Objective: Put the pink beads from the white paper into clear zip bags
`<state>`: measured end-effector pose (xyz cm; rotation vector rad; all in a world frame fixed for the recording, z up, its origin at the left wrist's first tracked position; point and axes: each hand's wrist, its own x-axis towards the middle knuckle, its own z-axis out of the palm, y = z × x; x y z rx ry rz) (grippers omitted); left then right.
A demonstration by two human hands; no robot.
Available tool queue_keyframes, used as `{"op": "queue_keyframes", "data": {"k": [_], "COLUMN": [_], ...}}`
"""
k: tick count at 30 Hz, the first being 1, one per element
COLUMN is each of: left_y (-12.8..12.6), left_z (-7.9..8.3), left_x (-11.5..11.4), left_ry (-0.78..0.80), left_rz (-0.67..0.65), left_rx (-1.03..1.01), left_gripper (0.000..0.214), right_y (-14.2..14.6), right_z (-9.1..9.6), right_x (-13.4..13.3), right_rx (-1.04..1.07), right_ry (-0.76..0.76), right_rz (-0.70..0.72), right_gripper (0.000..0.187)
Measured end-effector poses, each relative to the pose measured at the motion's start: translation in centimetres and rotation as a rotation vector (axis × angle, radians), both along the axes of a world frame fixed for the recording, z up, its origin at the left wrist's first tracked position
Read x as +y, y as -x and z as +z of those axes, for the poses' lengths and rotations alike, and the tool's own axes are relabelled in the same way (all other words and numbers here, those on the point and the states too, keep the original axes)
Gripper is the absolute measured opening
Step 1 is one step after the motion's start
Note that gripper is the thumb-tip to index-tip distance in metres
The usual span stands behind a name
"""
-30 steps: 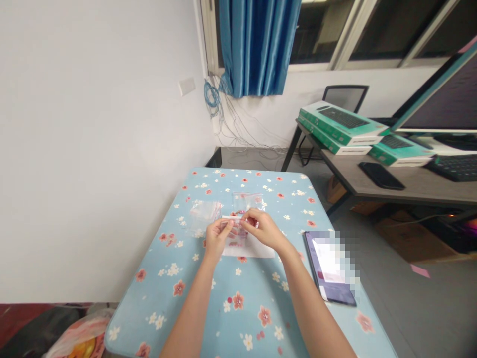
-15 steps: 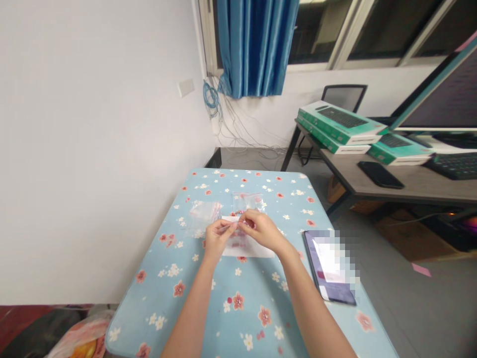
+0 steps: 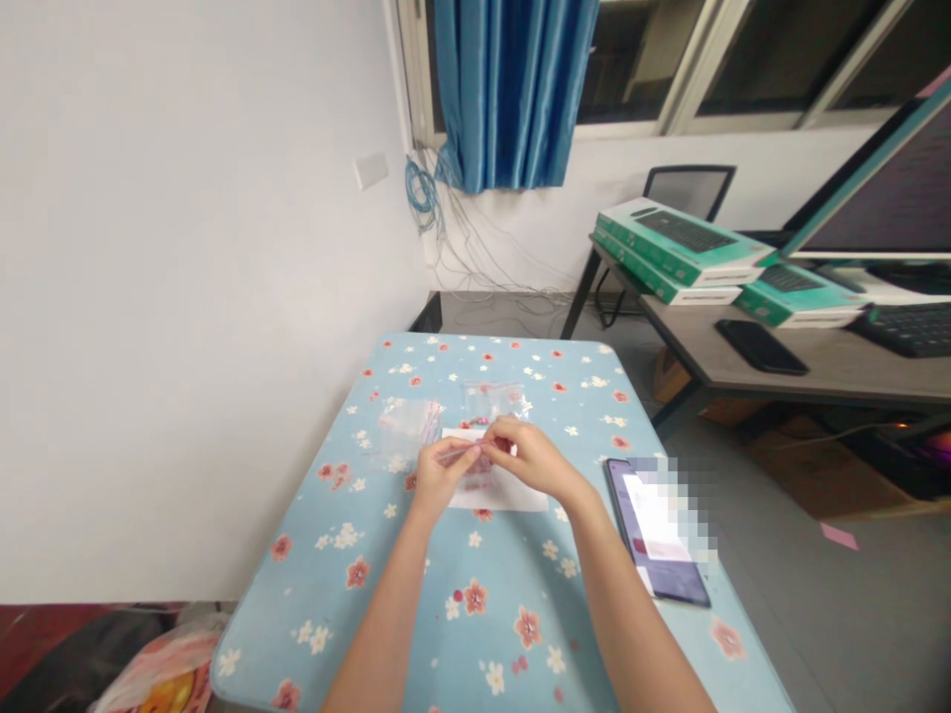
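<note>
The left hand (image 3: 440, 478) and right hand (image 3: 532, 460) are both pinching a thin pale strip (image 3: 462, 454) between closed fingertips, though it is probably too small here to identify. The strip is lying roughly level between the hands, its long axis running sideways and one end pointing into the right hand's grip. Keeping the fingertips close together is suiting such fine work. Just under the hands, a white sheet (image 3: 496, 497) is lying on a floral blue tablecloth (image 3: 297, 634). Beyond the left hand, a clear bag (image 3: 405, 426) is resting; beyond the right, a second clear bag (image 3: 491, 401). Off to the right, a tablet (image 3: 658, 535) is lying.
</note>
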<state>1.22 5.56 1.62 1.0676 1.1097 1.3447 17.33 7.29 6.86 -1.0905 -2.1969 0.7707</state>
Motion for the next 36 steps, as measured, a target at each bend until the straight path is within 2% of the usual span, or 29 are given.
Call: {"op": "queue_keyframes", "data": {"k": [8,13,20,23,26,31,36], "left_y": [0.8,1.6,1.6,1.4,1.4,1.2,1.3], "left_z": [0.8,0.9,2.9,3.6,4.0,4.7,5.0], "left_x": [0.1,0.2,-0.6,-0.9,-1.1,-1.6,-1.7], "left_ry": [-0.045,-0.030,0.001,0.033,0.051,0.038,0.057], "left_rz": [-0.080,-0.065,-0.147,-0.180,-0.159,-0.111,-0.237], "left_rx": [0.181,0.276,0.217,0.197,0.153,0.090,0.049], "left_gripper": [0.021,0.023,0.030,0.032,0.033,0.035,0.040], "right_y": [-0.2,-0.5,-0.6,-0.7,-1.2,-2.4,-3.2], "right_z": [0.1,0.6,1.0,1.2,1.7,2.4,2.5], "right_x": [0.0,-0.1,-0.6,-0.6,-0.6,-0.8,-0.8], "right_rx": [0.006,0.029,0.033,0.052,0.109,0.155,0.151], "right_ry": [-0.013,-0.022,-0.006,0.005,0.004,-0.017,-0.021], "right_rz": [0.009,0.004,-0.005,0.039,0.096,0.106,0.086], "right_gripper": [0.020,0.019,0.020,0.026,0.026,0.023,0.023]}}
